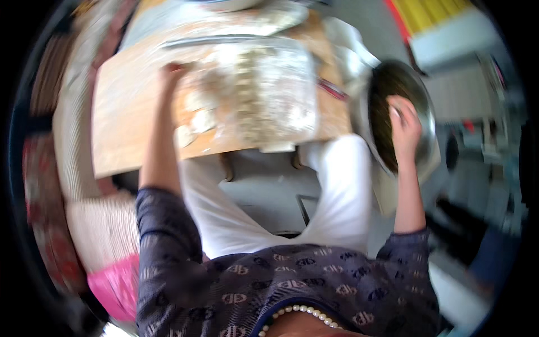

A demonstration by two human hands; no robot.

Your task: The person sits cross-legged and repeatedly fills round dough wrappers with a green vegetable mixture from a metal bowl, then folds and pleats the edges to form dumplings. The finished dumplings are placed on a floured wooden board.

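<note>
My right hand (405, 122) is over a large metal bowl (428, 109) of dark green chopped filling (381, 126). A thin utensil (396, 110), perhaps a spoon, shows between its thumb and fingers. My left hand (172, 70) is blurred above the wooden board (122, 113), its fingers bent. Whether it holds something, I cannot tell. Just right of and below it lie several round, pale dough wrappers (203, 121). Beyond them, a column of dumplings (247, 92) runs along the left part of a flour-covered tray (288, 92).
A long grey rod (206, 41) lies across the board's far part. Behind it is a bowl (229, 5). A red-handled tool (332, 88) rests at the board's right edge, near white plastic (347, 50). A ribbed beige sofa (78, 126) borders the left side. A person's dark legs (463, 223) appear at right.
</note>
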